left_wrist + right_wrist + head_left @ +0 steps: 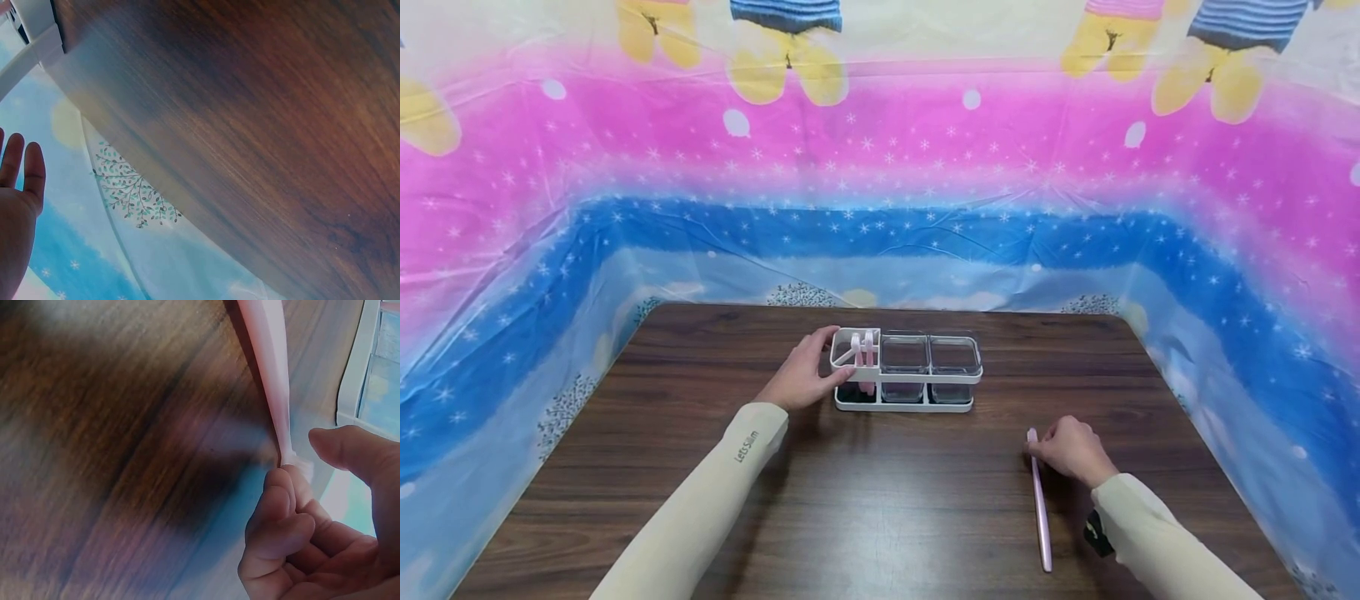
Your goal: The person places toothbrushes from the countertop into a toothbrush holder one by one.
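I see the left hand [803, 373] gripping the white rack [925, 379] by one end; the right hand [1073, 450], its pinch parted, seems only to touch the pink stick [1042, 517] on the table [910, 500].

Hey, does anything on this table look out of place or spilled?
One pink toothbrush lies on the table, the right hand at its end, while pink ones stand in the white holder; that looks out of place. No spill shows.
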Motion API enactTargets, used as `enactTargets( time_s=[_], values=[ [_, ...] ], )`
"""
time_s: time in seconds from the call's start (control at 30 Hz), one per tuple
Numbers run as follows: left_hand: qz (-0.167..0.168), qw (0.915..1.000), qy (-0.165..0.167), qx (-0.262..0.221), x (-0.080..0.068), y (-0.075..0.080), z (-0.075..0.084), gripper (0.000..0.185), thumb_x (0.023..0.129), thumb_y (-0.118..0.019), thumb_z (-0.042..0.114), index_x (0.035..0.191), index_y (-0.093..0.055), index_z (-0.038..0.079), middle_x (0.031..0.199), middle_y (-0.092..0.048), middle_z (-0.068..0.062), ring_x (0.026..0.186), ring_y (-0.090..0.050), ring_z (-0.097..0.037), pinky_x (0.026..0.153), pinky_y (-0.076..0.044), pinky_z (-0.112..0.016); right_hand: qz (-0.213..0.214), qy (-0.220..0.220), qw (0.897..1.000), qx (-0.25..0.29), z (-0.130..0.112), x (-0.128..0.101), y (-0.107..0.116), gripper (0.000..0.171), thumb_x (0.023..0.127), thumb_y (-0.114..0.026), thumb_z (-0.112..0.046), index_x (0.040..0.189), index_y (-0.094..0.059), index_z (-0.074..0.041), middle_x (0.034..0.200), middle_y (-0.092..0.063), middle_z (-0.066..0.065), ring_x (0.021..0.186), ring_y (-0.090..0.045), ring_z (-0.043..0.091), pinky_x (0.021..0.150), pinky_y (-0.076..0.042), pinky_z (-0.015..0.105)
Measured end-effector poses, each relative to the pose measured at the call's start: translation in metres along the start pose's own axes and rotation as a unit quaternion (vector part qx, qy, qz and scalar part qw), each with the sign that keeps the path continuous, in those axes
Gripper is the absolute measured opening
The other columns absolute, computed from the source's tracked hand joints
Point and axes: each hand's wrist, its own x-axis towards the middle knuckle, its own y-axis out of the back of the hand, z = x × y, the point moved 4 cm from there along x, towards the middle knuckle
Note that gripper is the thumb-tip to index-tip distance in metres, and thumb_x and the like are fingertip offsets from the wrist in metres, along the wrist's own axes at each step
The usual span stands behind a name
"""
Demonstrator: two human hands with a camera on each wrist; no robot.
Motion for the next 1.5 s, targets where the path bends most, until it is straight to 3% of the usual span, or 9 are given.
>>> enactTargets(
  time_s=[0.13, 0.67, 1.1, 1.33, 1.5],
  values=[
    [-0.001, 1.0000, 0.000, 0.004, 0.000, 0.000, 0.000, 0.079, 0.086, -0.057, 0.058, 0.145, -0.029, 0.014, 0.129, -0.046, -0.010, 0.116, -0.046, -0.030, 0.095, -0.039, -0.047, -0.012, -0.014, 1.000, 0.001, 0.000, 0.000, -0.005, 0.030, 0.076, -0.073, -0.031, 0.060, -0.062, -0.008, 0.056, -0.054, -0.001, 0.056, -0.050, 0.018, 0.053, -0.039, 0.031],
    [-0.004, 1.0000, 0.000, 0.004, 0.000, 0.001, 0.001, 0.080, 0.085, -0.057, 0.059, 0.145, -0.029, 0.014, 0.128, -0.047, -0.010, 0.114, -0.046, -0.025, 0.095, -0.039, -0.046, -0.006, 0.009, 1.000, -0.024, -0.003, 0.001, -0.009, 0.029, 0.076, -0.071, -0.023, 0.055, -0.057, -0.010, 0.053, -0.048, -0.003, 0.052, -0.046, 0.018, 0.051, -0.035, 0.030],
    [-0.004, 1.0000, 0.008, -0.001, -0.001, 0.002, 0.002, 0.080, 0.085, -0.058, 0.058, 0.145, -0.029, 0.014, 0.130, -0.046, -0.010, 0.117, -0.046, -0.029, 0.096, -0.039, -0.047, -0.037, -0.037, 0.997, -0.050, -0.004, 0.002, -0.013, 0.037, 0.075, -0.072, -0.033, 0.054, -0.052, -0.011, 0.059, -0.049, 0.003, 0.057, -0.048, 0.025, 0.055, -0.039, 0.037],
    [-0.006, 0.9999, 0.009, 0.000, -0.001, 0.002, 0.002, 0.079, 0.085, -0.058, 0.056, 0.146, -0.029, 0.014, 0.131, -0.046, -0.011, 0.119, -0.045, -0.030, 0.096, -0.039, -0.048, -0.009, -0.017, 0.999, -0.050, -0.009, 0.004, -0.014, 0.036, 0.073, -0.071, -0.034, 0.052, -0.050, -0.013, 0.058, -0.047, 0.003, 0.056, -0.046, 0.023, 0.053, -0.039, 0.036],
    [-0.007, 0.9999, 0.015, 0.000, -0.002, 0.002, 0.003, 0.079, 0.085, -0.058, 0.057, 0.146, -0.029, 0.015, 0.131, -0.045, -0.010, 0.118, -0.045, -0.029, 0.096, -0.039, -0.048, 0.030, 0.016, 0.999, -0.013, -0.016, 0.007, -0.010, 0.037, 0.073, -0.070, -0.029, 0.049, -0.046, -0.015, 0.049, -0.039, -0.005, 0.049, -0.041, 0.016, 0.049, -0.032, 0.029]
  ],
)
